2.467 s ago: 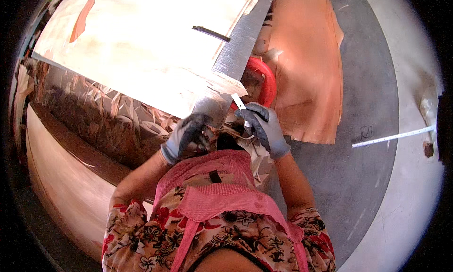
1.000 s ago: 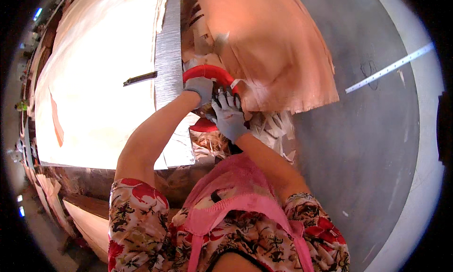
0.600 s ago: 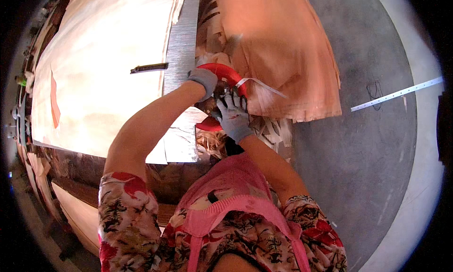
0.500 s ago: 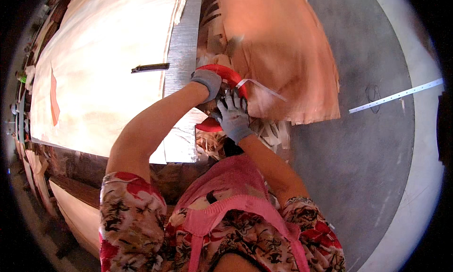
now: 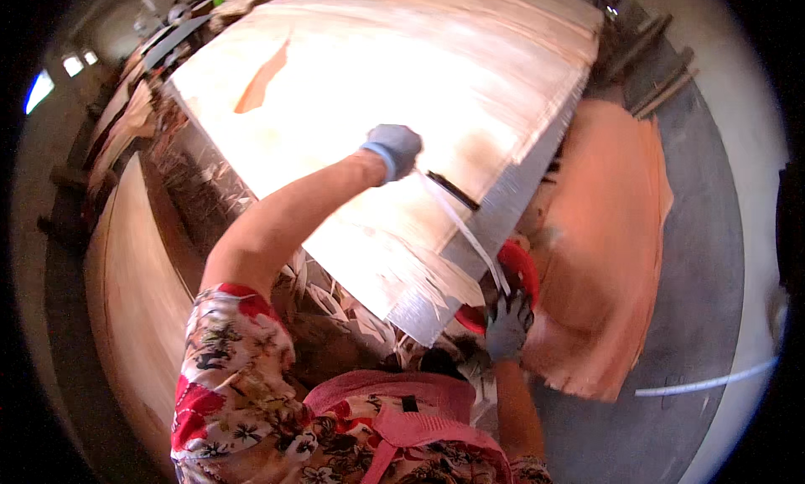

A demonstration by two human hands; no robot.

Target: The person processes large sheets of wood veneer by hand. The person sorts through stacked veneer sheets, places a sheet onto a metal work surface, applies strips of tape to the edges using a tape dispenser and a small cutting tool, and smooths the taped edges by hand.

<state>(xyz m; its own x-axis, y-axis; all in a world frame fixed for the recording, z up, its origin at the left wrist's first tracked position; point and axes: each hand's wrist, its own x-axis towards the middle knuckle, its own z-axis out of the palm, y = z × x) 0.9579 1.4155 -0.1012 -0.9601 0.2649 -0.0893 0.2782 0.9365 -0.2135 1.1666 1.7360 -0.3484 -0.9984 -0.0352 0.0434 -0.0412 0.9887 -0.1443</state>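
My left hand (image 5: 393, 151), in a grey glove, is closed on one end of a narrow white strip (image 5: 460, 224) that looks like tape. It is held out over the pale stack of wood veneer sheets (image 5: 352, 73). The strip runs taut down to a red ring-shaped reel (image 5: 521, 270) beside the stack's near right corner. My right hand (image 5: 506, 328), also gloved, lies against the reel with its fingers stretched out, near the strip's lower end. A black bar-like tool (image 5: 453, 190) lies on the stack next to the strip.
A metal-coloured edge strip (image 5: 537, 174) borders the stack. To its right hangs or lies an orange-brown veneer pile (image 5: 595, 249). Veneer scraps (image 5: 335, 304) litter the space below the near edge. A long white perforated strip (image 5: 704, 383) lies on the grey floor (image 5: 700, 257).
My left hand has left the reel and moved up and left over the stack, drawing the white strip out. My right hand stays at the reel. The view has turned left.
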